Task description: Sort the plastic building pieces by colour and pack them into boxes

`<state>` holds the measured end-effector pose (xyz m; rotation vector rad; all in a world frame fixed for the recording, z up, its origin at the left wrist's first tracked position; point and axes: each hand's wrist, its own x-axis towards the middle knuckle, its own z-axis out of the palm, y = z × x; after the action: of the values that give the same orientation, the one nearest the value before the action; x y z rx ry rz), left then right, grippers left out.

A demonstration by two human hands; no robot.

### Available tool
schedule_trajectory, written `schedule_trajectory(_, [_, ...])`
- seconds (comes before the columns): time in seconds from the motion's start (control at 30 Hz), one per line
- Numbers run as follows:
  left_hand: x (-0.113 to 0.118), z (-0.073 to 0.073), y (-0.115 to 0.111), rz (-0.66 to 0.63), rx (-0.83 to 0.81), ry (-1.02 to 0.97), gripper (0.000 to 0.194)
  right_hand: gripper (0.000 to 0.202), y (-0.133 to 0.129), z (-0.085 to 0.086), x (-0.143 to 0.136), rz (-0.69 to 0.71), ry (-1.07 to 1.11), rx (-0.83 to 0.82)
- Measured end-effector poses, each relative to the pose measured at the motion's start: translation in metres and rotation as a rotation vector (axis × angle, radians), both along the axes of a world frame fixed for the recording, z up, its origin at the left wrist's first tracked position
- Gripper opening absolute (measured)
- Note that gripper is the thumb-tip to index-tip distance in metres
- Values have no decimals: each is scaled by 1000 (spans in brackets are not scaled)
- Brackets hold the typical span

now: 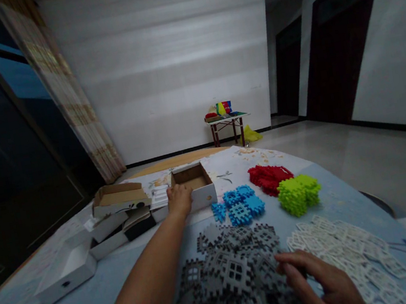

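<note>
My left hand (180, 200) is stretched forward with its fingers closed over the near left corner of an open white cardboard box (205, 196) with a brown inside. Below it spreads a heap of grey interlocking plastic tiles (235, 270), some with window-like openings. My right hand (326, 282) hovers at the right side of this heap, thumb and forefinger a little apart and nothing visible between them. Blue interlocking tiles (240, 212) lie stacked between the box and the grey heap. To the right of my right hand are many loose white lattice pieces (354, 251).
Red pieces (270, 178) and lime-green tiles (299, 194) are piled at the right. Several opened cartons, among them a white tray-like box (67, 270), crowd the left of the cloth-covered table (130, 278). A small table (226, 118) with colourful items stands by the far wall.
</note>
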<state>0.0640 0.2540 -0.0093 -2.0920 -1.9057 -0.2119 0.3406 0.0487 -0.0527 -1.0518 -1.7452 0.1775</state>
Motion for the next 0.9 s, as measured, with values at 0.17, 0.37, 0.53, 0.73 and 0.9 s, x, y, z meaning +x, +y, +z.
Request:
schedule_trajectory(0.17, [-26, 30, -41, -74, 88, -22, 21, 18, 0, -3, 0, 6, 21, -20])
schedule_trajectory(0.37, [-76, 58, -126, -191, 211, -86, 17, 23, -2, -7, -3, -23, 80, -91])
schedule_trajectory(0.53, [-128, 49, -211, -193, 256, -202, 19, 29, -5, -6, -4, -33, 109, -132])
schedule_trajectory(0.73, [-205, 17, -287, -5, 251, -399, 24, 32, -4, -8, -1, -9, 118, -162])
schedule_trajectory(0.9, [-237, -6, -313, 97, 264, -603, 28, 33, -3, -10, 0, -17, 114, -183])
